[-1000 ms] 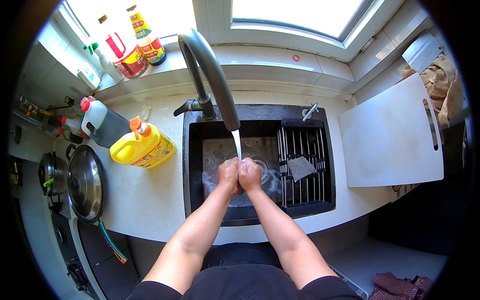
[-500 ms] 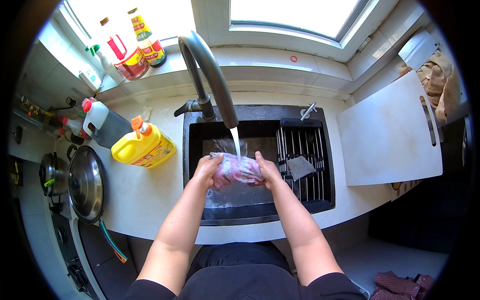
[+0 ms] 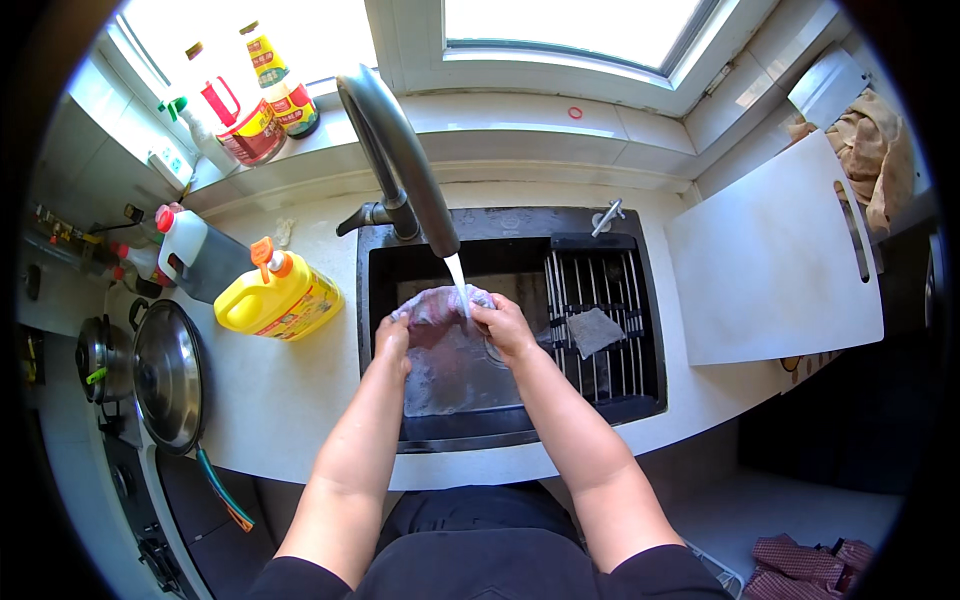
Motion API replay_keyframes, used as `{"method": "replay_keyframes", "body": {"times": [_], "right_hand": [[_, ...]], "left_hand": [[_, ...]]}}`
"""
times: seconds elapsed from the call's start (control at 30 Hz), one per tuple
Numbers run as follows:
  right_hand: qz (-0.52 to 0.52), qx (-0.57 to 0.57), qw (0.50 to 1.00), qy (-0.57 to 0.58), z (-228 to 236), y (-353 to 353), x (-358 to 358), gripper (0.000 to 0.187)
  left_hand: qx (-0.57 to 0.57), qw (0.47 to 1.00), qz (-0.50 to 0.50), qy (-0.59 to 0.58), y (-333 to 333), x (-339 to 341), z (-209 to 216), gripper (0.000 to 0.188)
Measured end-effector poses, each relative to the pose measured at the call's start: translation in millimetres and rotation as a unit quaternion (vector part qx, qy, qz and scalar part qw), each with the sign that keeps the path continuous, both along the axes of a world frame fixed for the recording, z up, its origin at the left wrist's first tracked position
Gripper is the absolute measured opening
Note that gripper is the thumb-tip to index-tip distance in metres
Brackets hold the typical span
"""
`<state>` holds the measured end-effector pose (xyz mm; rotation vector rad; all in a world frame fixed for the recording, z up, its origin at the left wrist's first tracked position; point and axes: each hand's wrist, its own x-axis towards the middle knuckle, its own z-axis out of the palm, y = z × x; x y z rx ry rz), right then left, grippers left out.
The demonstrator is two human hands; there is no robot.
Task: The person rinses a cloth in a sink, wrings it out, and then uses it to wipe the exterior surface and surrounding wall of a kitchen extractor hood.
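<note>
A wet pink and grey cloth (image 3: 440,308) stretches between my hands over the dark sink (image 3: 480,436). My left hand (image 3: 392,342) grips its left end, and my right hand (image 3: 505,327) pinches its right end with the thumb on top. Water runs from the grey faucet (image 3: 408,150) onto the cloth beside my right thumb. The lower part of the cloth is hard to tell from the wet, foamy basin floor below. The fingers beneath the cloth are hidden.
A roll-up drying rack (image 3: 630,345) with a grey scouring pad (image 3: 595,331) spans the sink's right side. Left of the sink stand a yellow detergent jug (image 3: 280,303) and a lidded pan (image 3: 168,375). A white cutting board (image 3: 770,265) leans at the right.
The cloth, bunched before, now hangs more spread out. Both hands have shifted left, and my right hand has turned inward toward the water stream. The whole view has shifted slightly.
</note>
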<state>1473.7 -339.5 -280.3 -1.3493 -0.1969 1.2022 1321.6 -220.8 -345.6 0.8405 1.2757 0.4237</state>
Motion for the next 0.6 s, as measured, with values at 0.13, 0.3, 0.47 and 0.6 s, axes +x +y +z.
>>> {"method": "replay_keyframes", "body": {"times": [0.13,0.3,0.47,0.6], "right_hand": [[-0.012,0.091,0.996,0.019,-17,2,-5,0.020],[0.164,0.120,0.979,-0.005,11,-19,-5,0.022],[-0.001,0.038,0.982,-0.185,-23,-34,-8,0.041],[0.011,0.012,0.991,0.135,-26,-32,-25,0.061]], "left_hand": [[-0.297,0.954,-0.006,-0.038,-27,27,46,0.088],[-0.384,0.886,0.045,-0.258,-33,36,12,0.062],[-0.255,0.926,0.119,-0.252,-44,52,-9,0.027],[-0.235,0.897,0.108,-0.358,-55,51,29,0.030]]}}
